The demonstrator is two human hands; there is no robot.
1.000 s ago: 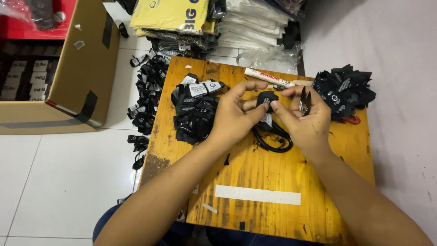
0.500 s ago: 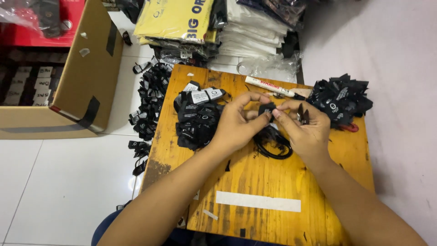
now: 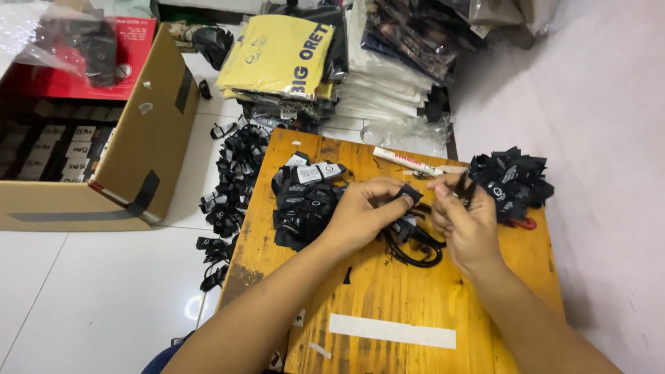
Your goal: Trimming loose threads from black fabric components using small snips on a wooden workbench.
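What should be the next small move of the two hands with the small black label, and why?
Probably the left hand should lay the small black label on the pile of black labels at the left of the wooden table. The label is pinched between both hands, the right hand touching it, and that pile lies just beside the left hand.

Black woven fabric labels with white print point(image 3: 305, 204) heap on the orange-stained wooden worktop point(image 3: 388, 291), which bears a white tape strip point(image 3: 392, 331); a brown cardboard box point(image 3: 149, 145) stands beside it.
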